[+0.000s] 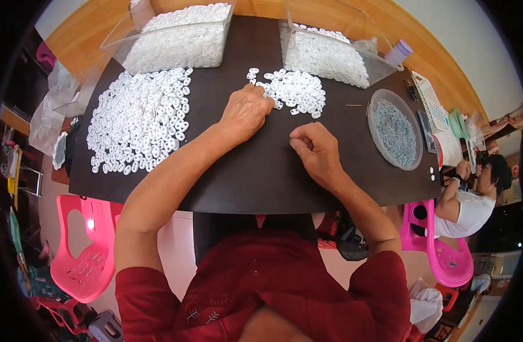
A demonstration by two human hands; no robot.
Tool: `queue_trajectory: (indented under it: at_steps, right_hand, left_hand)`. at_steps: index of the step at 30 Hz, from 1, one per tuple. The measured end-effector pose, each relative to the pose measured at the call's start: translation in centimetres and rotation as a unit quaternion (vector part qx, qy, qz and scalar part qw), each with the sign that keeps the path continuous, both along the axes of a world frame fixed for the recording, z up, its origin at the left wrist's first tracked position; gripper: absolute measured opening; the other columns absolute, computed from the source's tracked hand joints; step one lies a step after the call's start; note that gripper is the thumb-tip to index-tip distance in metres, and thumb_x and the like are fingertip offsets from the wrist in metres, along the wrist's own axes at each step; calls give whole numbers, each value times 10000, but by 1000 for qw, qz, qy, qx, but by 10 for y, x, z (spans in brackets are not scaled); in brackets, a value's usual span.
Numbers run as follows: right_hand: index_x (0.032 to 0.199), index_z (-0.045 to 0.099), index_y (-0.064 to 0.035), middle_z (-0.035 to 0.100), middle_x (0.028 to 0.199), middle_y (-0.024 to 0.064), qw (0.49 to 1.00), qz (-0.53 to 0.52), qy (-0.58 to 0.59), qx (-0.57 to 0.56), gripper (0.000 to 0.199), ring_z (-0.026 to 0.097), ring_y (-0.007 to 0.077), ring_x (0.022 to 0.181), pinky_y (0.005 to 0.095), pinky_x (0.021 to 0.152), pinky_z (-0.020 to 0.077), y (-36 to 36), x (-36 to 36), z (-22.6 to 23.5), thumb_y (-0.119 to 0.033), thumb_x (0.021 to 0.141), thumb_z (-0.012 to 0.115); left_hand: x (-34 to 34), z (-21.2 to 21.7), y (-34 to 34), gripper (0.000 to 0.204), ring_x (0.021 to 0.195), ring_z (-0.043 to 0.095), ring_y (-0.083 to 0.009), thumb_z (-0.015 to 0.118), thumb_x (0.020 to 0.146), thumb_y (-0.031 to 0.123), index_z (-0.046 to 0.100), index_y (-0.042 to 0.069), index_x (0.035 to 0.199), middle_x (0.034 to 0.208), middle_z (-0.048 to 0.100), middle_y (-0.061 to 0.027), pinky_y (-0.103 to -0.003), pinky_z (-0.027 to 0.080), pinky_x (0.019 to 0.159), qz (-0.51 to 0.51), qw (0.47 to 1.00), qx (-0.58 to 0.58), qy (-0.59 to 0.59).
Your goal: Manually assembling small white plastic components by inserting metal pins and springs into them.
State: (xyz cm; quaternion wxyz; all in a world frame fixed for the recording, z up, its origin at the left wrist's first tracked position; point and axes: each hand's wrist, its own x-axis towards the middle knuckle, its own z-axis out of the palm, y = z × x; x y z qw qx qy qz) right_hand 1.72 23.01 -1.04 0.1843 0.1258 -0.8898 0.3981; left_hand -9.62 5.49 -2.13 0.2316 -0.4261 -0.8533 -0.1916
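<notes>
My left hand (pixel 247 111) reaches to the left edge of a small pile of white oval pieces with two holes (pixel 298 91). Its fingers are curled downward and their tips are hidden behind the hand, so what they grip does not show. A few loose white pieces lie just past the knuckles. Closer to me and to the right, my right hand (pixel 318 149) is held over the dark table (pixel 250 176), thumb and fingers pressed together. Whatever it may hold is too small or hidden to make out.
A wide spread of white pieces (pixel 139 122) covers the table's left side. Two clear bins (pixel 224 43) of them stand at the back. At right are a round tray of small metal parts (pixel 416 154) and a thin stick (pixel 353 105). A person (pixel 464 199) sits beyond.
</notes>
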Motion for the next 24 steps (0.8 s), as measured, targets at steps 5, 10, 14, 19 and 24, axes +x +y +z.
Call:
queue_trajectory:
  at_steps: [5, 10, 14, 19, 24]
  right_hand:
    - [862, 608, -31, 533, 766, 24, 999, -12, -23, -33, 118, 496, 87, 643, 226, 587, 424, 0, 0, -3, 2, 759, 656]
    - [860, 611, -30, 543, 778, 17, 998, -20, -43, -48, 107, 503, 78, 665, 216, 606, 427, 0, 0, -3, -2, 766, 653]
    - [874, 615, -30, 554, 790, 7, 998, -19, -36, -57, 115, 503, 65, 683, 207, 618, 424, -2, 1, -3, -9, 769, 657]
    - [905, 624, -29, 573, 800, -10, 990, -20, -81, -117, 135, 500, 49, 702, 203, 629, 424, -5, 0, 1, -9, 774, 654]
    - [936, 645, -64, 591, 820, -8, 964, 13, -157, -216, 141, 528, 54, 751, 188, 683, 431, -11, -2, 9, -37, 798, 647]
  left_hand:
    - [-4, 1, 1, 24, 747, 571, -303, 603, 691, 40, 605, 41, 715, 715, 557, -124, -405, 451, 635, 1, 999, -17, -43]
    - [-6, 1, 4, 36, 762, 582, -322, 615, 698, 52, 604, 37, 729, 721, 567, -134, -420, 453, 653, 6, 997, -31, -72]
    - [-3, 3, 3, 46, 744, 581, -324, 617, 696, 44, 593, 28, 731, 720, 575, -142, -419, 455, 645, 4, 998, -16, -59]
    - [16, 16, -12, 78, 724, 591, -309, 633, 718, 66, 590, 22, 765, 744, 606, -133, -395, 457, 634, -8, 978, 59, -199]
    - [49, 27, -42, 77, 766, 625, -264, 638, 811, 135, 651, 95, 875, 857, 676, -50, -373, 474, 668, 42, 783, 264, -561]
